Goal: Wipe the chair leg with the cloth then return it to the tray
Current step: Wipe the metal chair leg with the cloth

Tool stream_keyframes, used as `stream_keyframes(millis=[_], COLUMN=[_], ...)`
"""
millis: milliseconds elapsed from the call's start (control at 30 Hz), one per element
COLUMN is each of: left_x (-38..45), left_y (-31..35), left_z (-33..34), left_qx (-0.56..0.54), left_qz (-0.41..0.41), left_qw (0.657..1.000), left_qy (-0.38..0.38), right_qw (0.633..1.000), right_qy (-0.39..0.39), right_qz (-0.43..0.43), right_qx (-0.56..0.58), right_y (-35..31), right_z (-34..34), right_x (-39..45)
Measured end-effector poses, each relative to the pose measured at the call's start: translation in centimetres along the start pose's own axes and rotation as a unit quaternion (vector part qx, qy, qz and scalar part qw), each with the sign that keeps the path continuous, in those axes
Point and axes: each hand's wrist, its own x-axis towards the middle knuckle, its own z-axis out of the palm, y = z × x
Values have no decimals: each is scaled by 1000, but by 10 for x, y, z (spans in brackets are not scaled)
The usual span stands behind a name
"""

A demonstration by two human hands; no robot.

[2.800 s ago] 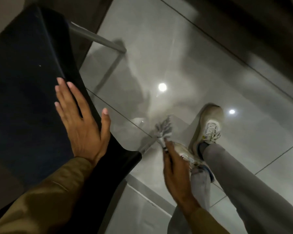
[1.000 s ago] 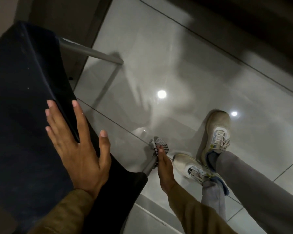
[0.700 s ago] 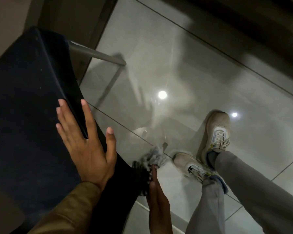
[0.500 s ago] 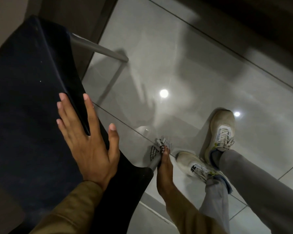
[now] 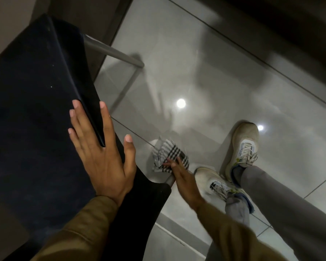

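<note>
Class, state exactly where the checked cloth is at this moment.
In the head view, the checked cloth is low-centre, gripped by the right hand against the chair leg, left of the shoes.

floor (image 5: pixel 215 76): glossy grey tiles | on it: two pale sneakers (image 5: pixel 243 146), chair leg (image 5: pixel 117 53)

You have no readable text here: the small dark mark on the pale lace-up sneaker (image 5: pixel 213 183) is too blurred.
</note>
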Motion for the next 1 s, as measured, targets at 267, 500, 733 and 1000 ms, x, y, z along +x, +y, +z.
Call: stream_keyframes(millis=[267,500,733,1000], left_x=[-1,-1,-2,0], left_y=[4,0,0,-2], left_z=[-4,-2,-1,-10], left_qx=[-13,-12,1,30], left_qz=[-14,-10,-9,-15], left_qw=[1000,1000,999,998], left_qy=[-17,-18,-40,-62], right_qw=[999,999,998,996], right_qy=[-17,7,35,36], right_qz=[11,40,60,39], right_qx=[36,4,-10,-72], right_y=[-2,17,3,-57], right_z=[-4,-8,-4,-2], right_x=[-80,-14,-39,-66])
